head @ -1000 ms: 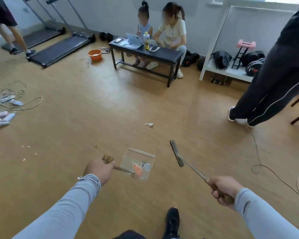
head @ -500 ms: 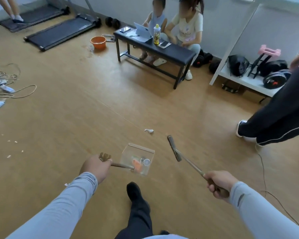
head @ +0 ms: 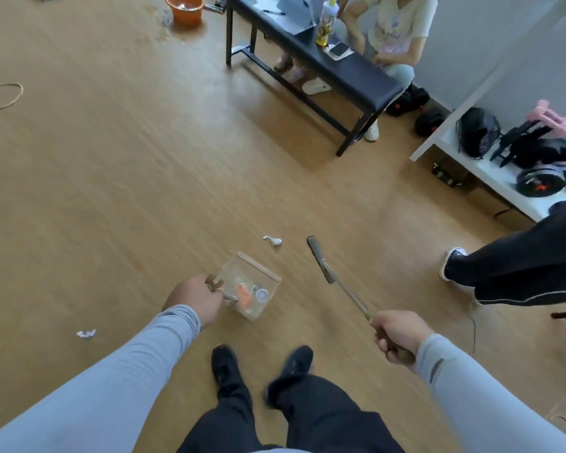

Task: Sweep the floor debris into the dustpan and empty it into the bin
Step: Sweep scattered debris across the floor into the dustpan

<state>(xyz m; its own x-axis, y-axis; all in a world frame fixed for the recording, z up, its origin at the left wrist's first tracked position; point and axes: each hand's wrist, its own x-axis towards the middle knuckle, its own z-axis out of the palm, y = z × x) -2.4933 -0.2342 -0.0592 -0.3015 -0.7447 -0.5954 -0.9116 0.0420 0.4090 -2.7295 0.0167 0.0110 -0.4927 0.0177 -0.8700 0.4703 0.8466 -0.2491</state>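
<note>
My left hand [head: 192, 299] grips the brown handle of a clear dustpan [head: 249, 287], held low over the wood floor [head: 111, 191] with an orange scrap and a small round lid inside; my right hand [head: 396, 335] is closed around the brush [head: 321, 260] handle, its dark head angled forward just right of the pan. A white scrap of paper [head: 273, 239] lies on the floor just beyond and between them. My dark shoes [head: 262, 364] stand below. Farther off, a black bench [head: 311, 65] and an orange basin [head: 184, 8].
</note>
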